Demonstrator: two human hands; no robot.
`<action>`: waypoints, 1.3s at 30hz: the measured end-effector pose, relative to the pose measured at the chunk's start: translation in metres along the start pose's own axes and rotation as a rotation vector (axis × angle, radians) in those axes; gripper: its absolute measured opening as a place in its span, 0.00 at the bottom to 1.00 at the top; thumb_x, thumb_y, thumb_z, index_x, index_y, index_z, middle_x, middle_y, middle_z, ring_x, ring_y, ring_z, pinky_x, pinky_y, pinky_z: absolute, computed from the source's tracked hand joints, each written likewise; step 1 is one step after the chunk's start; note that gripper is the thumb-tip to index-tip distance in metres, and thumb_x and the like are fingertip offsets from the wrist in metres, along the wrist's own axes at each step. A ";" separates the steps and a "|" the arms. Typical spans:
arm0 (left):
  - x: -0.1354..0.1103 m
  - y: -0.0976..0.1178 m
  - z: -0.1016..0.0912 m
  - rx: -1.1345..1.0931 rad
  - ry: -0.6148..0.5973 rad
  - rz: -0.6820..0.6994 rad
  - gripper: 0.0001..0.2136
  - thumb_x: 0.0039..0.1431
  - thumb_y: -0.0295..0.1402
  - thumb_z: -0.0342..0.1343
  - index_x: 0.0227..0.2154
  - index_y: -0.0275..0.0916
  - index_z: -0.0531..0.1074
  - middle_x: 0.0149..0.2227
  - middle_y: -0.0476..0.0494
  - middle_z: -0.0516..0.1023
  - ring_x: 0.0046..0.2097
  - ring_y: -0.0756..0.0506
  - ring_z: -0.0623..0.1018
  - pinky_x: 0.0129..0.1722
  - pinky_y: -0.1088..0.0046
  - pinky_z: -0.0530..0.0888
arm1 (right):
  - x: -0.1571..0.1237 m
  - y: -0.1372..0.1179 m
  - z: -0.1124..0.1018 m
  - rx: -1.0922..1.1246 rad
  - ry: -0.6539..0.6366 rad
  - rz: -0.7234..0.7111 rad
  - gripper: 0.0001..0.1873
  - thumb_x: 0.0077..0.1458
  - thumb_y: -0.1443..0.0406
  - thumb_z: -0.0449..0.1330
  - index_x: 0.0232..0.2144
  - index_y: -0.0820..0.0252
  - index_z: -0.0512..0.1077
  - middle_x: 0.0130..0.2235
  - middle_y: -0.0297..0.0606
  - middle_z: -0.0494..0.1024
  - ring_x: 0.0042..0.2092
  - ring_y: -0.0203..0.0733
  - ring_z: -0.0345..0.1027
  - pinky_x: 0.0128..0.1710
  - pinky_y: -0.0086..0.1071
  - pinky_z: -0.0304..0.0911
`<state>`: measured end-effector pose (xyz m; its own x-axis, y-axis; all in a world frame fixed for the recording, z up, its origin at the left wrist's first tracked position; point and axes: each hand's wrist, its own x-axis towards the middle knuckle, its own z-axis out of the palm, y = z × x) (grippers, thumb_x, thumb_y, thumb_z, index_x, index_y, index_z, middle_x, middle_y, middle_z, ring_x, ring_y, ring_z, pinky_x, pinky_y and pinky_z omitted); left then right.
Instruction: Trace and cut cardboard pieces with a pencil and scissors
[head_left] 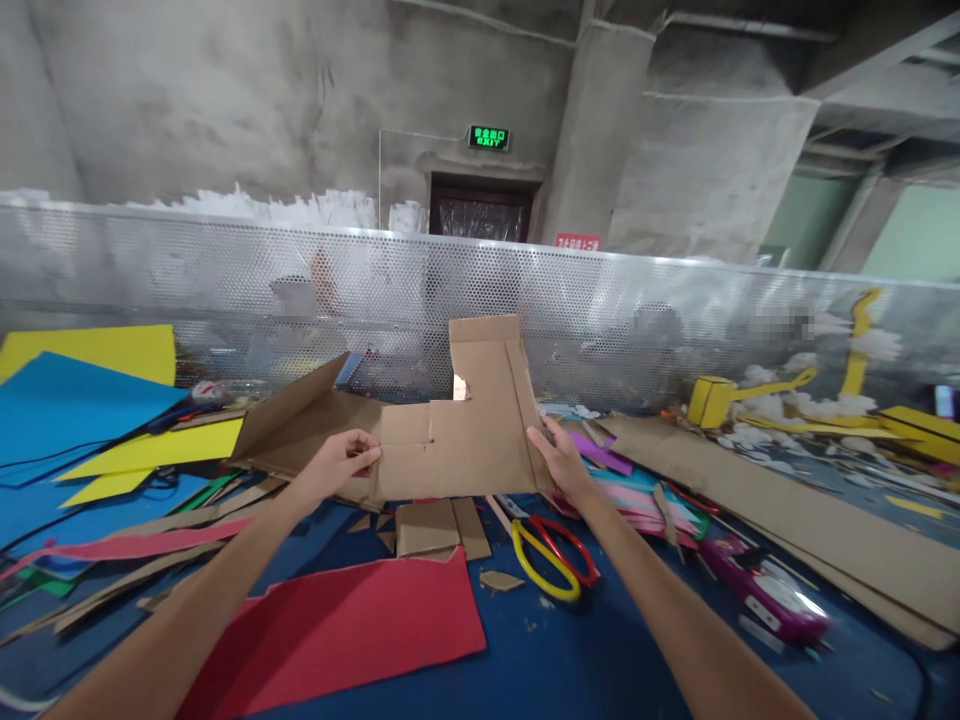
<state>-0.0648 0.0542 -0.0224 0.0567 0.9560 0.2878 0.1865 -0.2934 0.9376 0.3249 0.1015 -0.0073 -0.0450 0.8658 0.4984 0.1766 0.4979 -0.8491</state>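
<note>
Held up above the table is a brown cardboard piece [480,440], cut roughly in an L with a tall flap at the top. My left hand [346,462] pinches its left edge between thumb and fingers. At the right edge my right hand [559,455] grips it, thumb in front and fingers mostly hidden behind. Below the piece lie scissors [551,560] with one yellow and one red handle. A red sheet [360,630] rests in front, and smaller cardboard scraps [431,530] sit just under the held piece.
Blue and yellow sheets [82,400] are piled at the left, beside a folded cardboard box [307,410]. Long cardboard strips [787,510] and a purple device [769,595] lie to the right. A perforated metal screen [225,270] bounds the far side, with yellow pieces [712,400] before it.
</note>
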 end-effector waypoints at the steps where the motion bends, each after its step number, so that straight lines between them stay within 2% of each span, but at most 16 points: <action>1: -0.001 0.001 0.000 -0.018 -0.003 -0.012 0.20 0.45 0.48 0.66 0.31 0.36 0.71 0.28 0.49 0.73 0.30 0.50 0.73 0.31 0.75 0.72 | 0.000 0.001 -0.001 -0.014 -0.002 -0.015 0.18 0.55 0.53 0.61 0.47 0.51 0.73 0.53 0.37 0.77 0.59 0.55 0.65 0.55 0.49 0.66; 9: -0.007 0.009 0.003 -0.220 -0.029 -0.110 0.19 0.44 0.45 0.69 0.30 0.36 0.74 0.28 0.50 0.74 0.30 0.51 0.73 0.35 0.75 0.74 | 0.001 0.001 -0.003 0.003 0.033 -0.019 0.18 0.55 0.54 0.61 0.46 0.51 0.73 0.53 0.38 0.77 0.55 0.55 0.69 0.55 0.47 0.65; 12: -0.007 0.011 0.000 -0.347 -0.048 -0.117 0.17 0.43 0.39 0.71 0.35 0.36 0.76 0.33 0.47 0.78 0.34 0.51 0.76 0.40 0.75 0.74 | 0.001 0.001 -0.003 0.038 0.055 0.011 0.18 0.55 0.53 0.61 0.46 0.53 0.72 0.50 0.38 0.79 0.55 0.55 0.69 0.54 0.48 0.66; 16: -0.008 0.014 -0.001 -0.447 -0.098 -0.104 0.21 0.43 0.30 0.72 0.43 0.36 0.76 0.39 0.41 0.81 0.41 0.48 0.79 0.42 0.75 0.73 | 0.001 0.000 -0.004 0.089 0.061 0.044 0.19 0.53 0.52 0.62 0.44 0.53 0.72 0.47 0.38 0.80 0.54 0.55 0.70 0.49 0.46 0.69; 21: -0.011 0.016 0.000 -0.435 -0.195 -0.001 0.24 0.46 0.30 0.70 0.49 0.36 0.74 0.47 0.36 0.80 0.47 0.43 0.79 0.46 0.71 0.72 | 0.000 -0.004 -0.004 0.134 0.085 0.098 0.19 0.51 0.51 0.63 0.42 0.53 0.72 0.45 0.38 0.81 0.51 0.55 0.72 0.44 0.42 0.70; 24: -0.013 0.018 0.001 -0.352 -0.269 0.118 0.31 0.47 0.33 0.69 0.56 0.39 0.69 0.55 0.34 0.75 0.53 0.40 0.75 0.50 0.68 0.70 | 0.001 -0.004 -0.005 0.152 0.110 0.127 0.18 0.51 0.51 0.62 0.40 0.53 0.72 0.44 0.37 0.81 0.47 0.53 0.74 0.42 0.41 0.71; 26: -0.015 0.021 0.005 -0.282 -0.261 0.196 0.38 0.46 0.33 0.70 0.61 0.42 0.62 0.61 0.34 0.69 0.56 0.39 0.72 0.52 0.66 0.69 | 0.002 -0.003 -0.006 0.160 0.123 0.147 0.17 0.51 0.51 0.61 0.39 0.53 0.72 0.42 0.36 0.82 0.45 0.53 0.75 0.41 0.41 0.71; 28: -0.017 0.026 0.010 -0.221 -0.200 0.250 0.45 0.46 0.33 0.70 0.66 0.45 0.53 0.62 0.34 0.66 0.56 0.40 0.72 0.52 0.65 0.69 | 0.002 -0.001 -0.007 0.164 0.126 0.168 0.16 0.51 0.51 0.61 0.38 0.53 0.72 0.40 0.36 0.82 0.44 0.53 0.76 0.40 0.42 0.71; 30: -0.020 0.032 0.017 -0.160 -0.115 0.277 0.47 0.47 0.35 0.69 0.67 0.44 0.49 0.58 0.34 0.70 0.50 0.42 0.75 0.51 0.65 0.70 | 0.003 0.000 -0.007 0.162 0.128 0.184 0.16 0.51 0.51 0.62 0.37 0.53 0.72 0.39 0.36 0.83 0.44 0.54 0.76 0.40 0.43 0.71; 32: -0.023 0.038 0.022 -0.089 -0.023 0.308 0.45 0.47 0.37 0.69 0.65 0.41 0.53 0.49 0.38 0.76 0.41 0.45 0.76 0.48 0.66 0.71 | 0.003 0.001 -0.007 0.161 0.132 0.193 0.16 0.50 0.51 0.62 0.37 0.53 0.72 0.40 0.36 0.83 0.44 0.55 0.76 0.41 0.43 0.71; 34: -0.025 0.044 0.025 -0.039 0.062 0.342 0.40 0.46 0.39 0.69 0.62 0.39 0.59 0.39 0.43 0.77 0.35 0.47 0.74 0.43 0.68 0.72 | 0.002 0.001 -0.006 0.166 0.127 0.198 0.16 0.50 0.51 0.62 0.37 0.52 0.73 0.41 0.36 0.82 0.45 0.55 0.75 0.41 0.44 0.71; 36: -0.026 0.048 0.027 -0.034 0.123 0.366 0.35 0.46 0.40 0.69 0.57 0.38 0.64 0.34 0.46 0.76 0.34 0.48 0.74 0.40 0.70 0.72 | 0.002 0.000 -0.005 0.175 0.115 0.200 0.16 0.51 0.51 0.62 0.38 0.52 0.73 0.42 0.36 0.82 0.45 0.55 0.75 0.42 0.44 0.71; 39: -0.026 0.049 0.027 -0.060 0.153 0.378 0.29 0.46 0.39 0.69 0.51 0.37 0.68 0.33 0.46 0.76 0.34 0.47 0.75 0.38 0.71 0.72 | 0.002 0.001 -0.004 0.180 0.108 0.201 0.17 0.52 0.51 0.61 0.40 0.53 0.73 0.44 0.36 0.82 0.47 0.54 0.75 0.44 0.43 0.71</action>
<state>-0.0310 0.0151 0.0107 -0.0367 0.7711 0.6356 0.1228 -0.6277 0.7687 0.3284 0.1035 -0.0061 0.0798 0.9426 0.3243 -0.0068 0.3258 -0.9454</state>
